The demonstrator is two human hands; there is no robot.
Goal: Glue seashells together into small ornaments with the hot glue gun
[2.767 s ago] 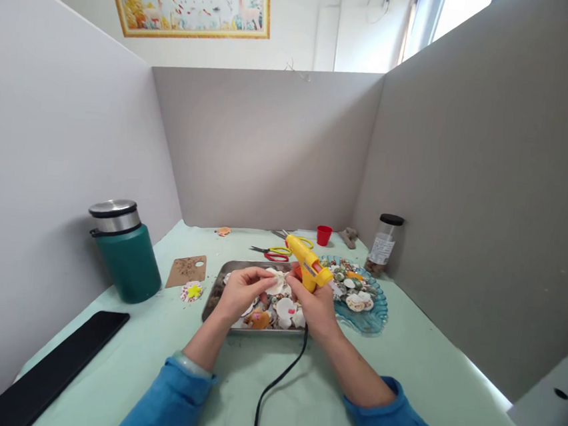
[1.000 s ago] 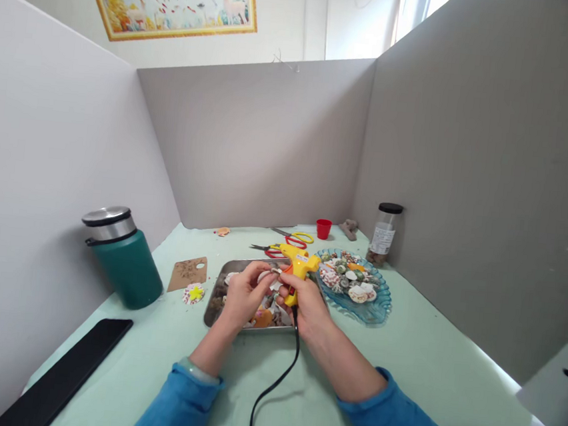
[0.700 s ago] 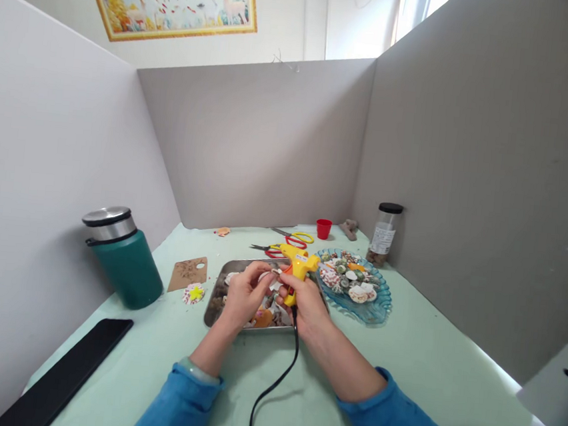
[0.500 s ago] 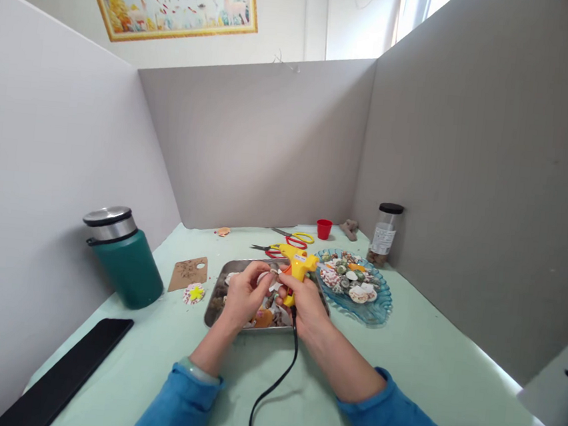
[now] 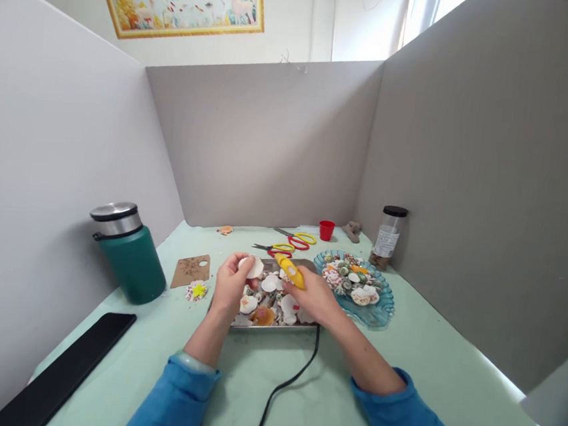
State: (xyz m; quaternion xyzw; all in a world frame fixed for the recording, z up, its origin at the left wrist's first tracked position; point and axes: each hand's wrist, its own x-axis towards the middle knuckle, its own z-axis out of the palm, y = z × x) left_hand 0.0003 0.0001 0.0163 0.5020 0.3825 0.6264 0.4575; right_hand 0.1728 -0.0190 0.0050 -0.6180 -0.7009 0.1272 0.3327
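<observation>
My left hand [image 5: 231, 283] pinches a pale, round seashell [image 5: 252, 267] above the left part of a metal tray [image 5: 273, 328]. In my right hand [image 5: 314, 295] is a yellow glue gun [image 5: 289, 271], gripped over the tray's right side, its black cord [image 5: 281, 385] trailing down toward the near table edge. The gun and the shell are apart. Loose shells lie in the tray, among them an orange-brown shell [image 5: 263, 315] and a white shell [image 5: 271, 283].
Right of the tray sits a blue glass plate [image 5: 381, 305] heaped with shells. Scissors [image 5: 280, 248], a red cup [image 5: 326, 230] and a lidded jar [image 5: 388, 238] stand behind. At left are a green flask [image 5: 131, 262], brown card [image 5: 190, 271], a star-topped round piece [image 5: 197, 290] and a black slab [image 5: 65, 366].
My hands have moved apart. The glue gun has turned in my right hand and swung away from the left. The shell in my left hand now shows its broad pale face.
</observation>
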